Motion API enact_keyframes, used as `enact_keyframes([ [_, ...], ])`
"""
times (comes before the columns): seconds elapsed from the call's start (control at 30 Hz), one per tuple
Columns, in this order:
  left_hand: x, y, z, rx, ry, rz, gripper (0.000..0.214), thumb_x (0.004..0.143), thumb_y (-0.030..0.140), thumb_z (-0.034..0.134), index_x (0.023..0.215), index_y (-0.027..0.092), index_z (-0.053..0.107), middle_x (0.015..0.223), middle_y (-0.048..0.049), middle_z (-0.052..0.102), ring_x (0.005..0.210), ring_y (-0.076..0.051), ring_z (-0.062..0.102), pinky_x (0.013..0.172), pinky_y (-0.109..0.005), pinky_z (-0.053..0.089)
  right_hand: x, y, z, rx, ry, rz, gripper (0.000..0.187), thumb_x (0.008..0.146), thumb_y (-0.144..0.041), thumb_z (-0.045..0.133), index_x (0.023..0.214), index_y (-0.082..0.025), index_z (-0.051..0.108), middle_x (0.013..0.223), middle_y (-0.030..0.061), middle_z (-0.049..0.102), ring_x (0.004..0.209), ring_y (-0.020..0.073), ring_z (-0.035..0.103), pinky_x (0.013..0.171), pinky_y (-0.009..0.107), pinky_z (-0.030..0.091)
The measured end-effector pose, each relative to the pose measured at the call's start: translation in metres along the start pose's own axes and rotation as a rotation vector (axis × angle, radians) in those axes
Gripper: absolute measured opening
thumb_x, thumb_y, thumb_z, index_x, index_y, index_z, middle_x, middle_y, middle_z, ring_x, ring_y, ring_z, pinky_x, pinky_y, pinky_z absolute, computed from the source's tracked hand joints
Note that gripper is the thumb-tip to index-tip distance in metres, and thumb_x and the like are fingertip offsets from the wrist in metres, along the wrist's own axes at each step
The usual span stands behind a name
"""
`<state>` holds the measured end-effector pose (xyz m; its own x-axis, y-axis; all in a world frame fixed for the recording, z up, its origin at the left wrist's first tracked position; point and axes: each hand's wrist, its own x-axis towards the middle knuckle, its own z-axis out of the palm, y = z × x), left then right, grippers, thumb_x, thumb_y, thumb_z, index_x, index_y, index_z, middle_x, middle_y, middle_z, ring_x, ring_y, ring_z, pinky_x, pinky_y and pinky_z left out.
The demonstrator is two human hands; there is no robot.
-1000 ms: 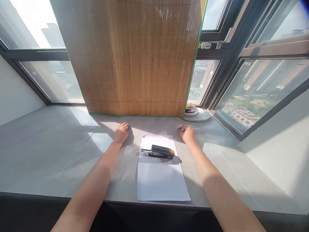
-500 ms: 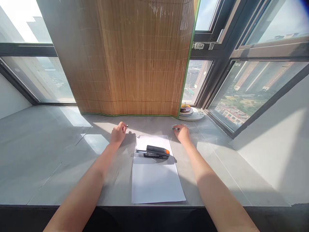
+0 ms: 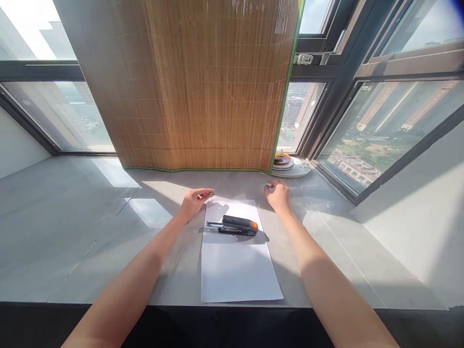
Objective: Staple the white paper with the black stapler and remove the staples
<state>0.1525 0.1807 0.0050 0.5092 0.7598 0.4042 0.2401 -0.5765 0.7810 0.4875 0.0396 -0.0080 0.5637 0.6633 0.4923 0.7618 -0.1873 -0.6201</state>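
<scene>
My left hand (image 3: 194, 201) pinches a small metal piece (image 3: 206, 194) at the top left corner of the white paper (image 3: 237, 263). My right hand (image 3: 278, 195) holds another small piece (image 3: 268, 185) just past the top right corner, fingers curled. The stapler (image 3: 235, 225) lies on the paper between them, on the grey tabletop (image 3: 72, 232).

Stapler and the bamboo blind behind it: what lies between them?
In the head view, only the far end of the white paper sheet under the stapler, then bare grey sill up to the bamboo blind.
</scene>
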Motion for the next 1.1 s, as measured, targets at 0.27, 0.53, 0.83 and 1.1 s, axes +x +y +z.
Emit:
enact_keyframes([
  [0.27,-0.001,0.005,0.001,-0.194,-0.063,-0.098,0.034,0.086,0.051,0.08,0.105,0.024,0.087,0.105,-0.0081,0.084,0.091,-0.022,0.075,0.078,-0.033,0.061,-0.032,-0.075,-0.018,0.528,-0.947,-0.592,0.054,0.084,-0.065,0.08,0.119,-0.025,0.073,0.11,0.0053,0.069,0.092,0.0207,0.062,0.081,0.033,0.053],
  [0.53,-0.003,0.018,0.0,-0.248,-0.071,-0.02,0.025,0.084,0.043,0.081,0.099,0.024,0.087,0.097,-0.0061,0.082,0.071,-0.014,0.063,0.06,-0.026,0.052,-0.047,-0.095,-0.023,0.357,-0.909,-0.678,0.02,0.09,-0.023,0.07,0.11,-0.022,0.073,0.094,0.002,0.071,0.083,0.0178,0.062,0.076,0.029,0.05],
  [0.83,-0.009,0.03,0.002,-0.189,-0.118,0.028,0.019,0.083,0.04,0.079,0.091,0.024,0.084,0.093,-0.0052,0.08,0.072,-0.014,0.059,0.055,-0.025,0.046,-0.047,-0.087,-0.012,0.236,-0.733,-0.573,0.037,0.091,-0.029,0.075,0.128,-0.027,0.071,0.111,0.0049,0.076,0.096,0.0236,0.07,0.085,0.035,0.053],
  [1.1,-0.012,0.036,0.003,-0.069,-0.156,0.087,0.023,0.084,0.046,0.08,0.088,0.024,0.084,0.077,-0.0015,0.075,0.061,-0.012,0.052,0.058,-0.026,0.045,-0.047,-0.087,-0.01,0.191,-0.556,-0.473,0.029,0.091,-0.021,0.07,0.12,-0.028,0.074,0.11,0.0036,0.077,0.097,0.0232,0.071,0.087,0.036,0.054],
])
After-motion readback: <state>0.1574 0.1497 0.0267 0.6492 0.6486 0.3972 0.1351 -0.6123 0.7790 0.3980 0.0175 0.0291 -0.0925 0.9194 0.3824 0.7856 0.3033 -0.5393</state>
